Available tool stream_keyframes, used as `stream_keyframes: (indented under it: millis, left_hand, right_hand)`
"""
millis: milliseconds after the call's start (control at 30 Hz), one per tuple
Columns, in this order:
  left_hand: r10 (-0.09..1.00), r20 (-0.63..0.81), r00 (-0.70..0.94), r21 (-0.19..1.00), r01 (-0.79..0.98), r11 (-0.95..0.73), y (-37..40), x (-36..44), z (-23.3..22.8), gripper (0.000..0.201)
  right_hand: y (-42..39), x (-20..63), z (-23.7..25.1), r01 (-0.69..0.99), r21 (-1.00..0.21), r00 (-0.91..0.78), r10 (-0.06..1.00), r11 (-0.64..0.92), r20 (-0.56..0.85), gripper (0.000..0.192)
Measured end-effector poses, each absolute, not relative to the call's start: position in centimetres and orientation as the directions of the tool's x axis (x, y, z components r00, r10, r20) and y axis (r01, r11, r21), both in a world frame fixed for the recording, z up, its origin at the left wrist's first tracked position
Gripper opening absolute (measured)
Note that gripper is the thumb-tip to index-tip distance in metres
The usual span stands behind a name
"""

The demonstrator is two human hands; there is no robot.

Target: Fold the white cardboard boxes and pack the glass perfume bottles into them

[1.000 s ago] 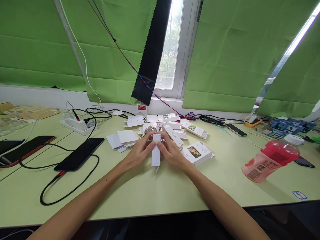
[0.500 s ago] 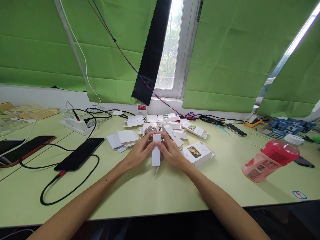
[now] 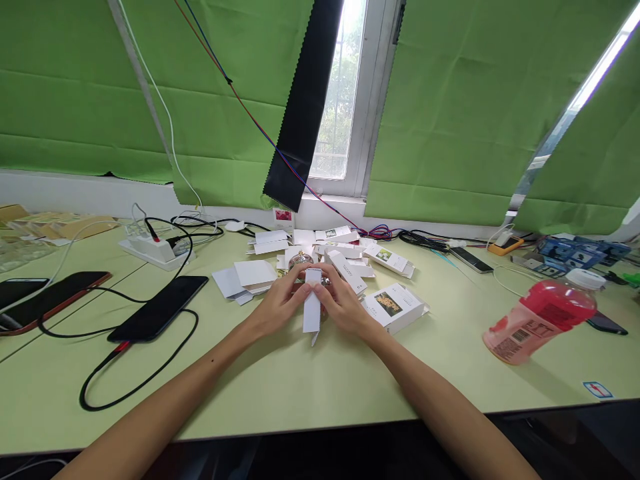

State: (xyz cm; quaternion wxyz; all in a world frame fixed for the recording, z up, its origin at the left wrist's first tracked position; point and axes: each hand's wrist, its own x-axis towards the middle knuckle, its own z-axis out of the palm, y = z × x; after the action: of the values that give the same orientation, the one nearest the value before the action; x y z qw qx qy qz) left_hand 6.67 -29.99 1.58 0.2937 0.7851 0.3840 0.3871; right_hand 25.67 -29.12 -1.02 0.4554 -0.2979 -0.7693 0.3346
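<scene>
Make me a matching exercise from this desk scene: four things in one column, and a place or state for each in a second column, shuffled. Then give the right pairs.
Things:
1. small white box
2. black phone
3. red drink bottle
4. white power strip

Places or states:
A. near the table's right end
B. held upright between the left hand and right hand
C. far left, by the wall, with cables plugged in
D. flat on the table, left of the hands, with a black cable attached

Pairs: 1-B, 2-D, 3-A, 4-C
</scene>
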Motion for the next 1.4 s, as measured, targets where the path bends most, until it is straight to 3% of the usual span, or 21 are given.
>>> stream_keyframes:
  millis: [1400]
  left_hand:
    - [0.841, 0.365, 0.399, 0.713, 0.460, -0.528, -30.21, 6.80, 2.03, 0.053]
  right_hand:
    - [-29.06, 25.86, -0.97, 0.196, -0.755, -0.409, 0.751, 0.626, 0.517, 0.040]
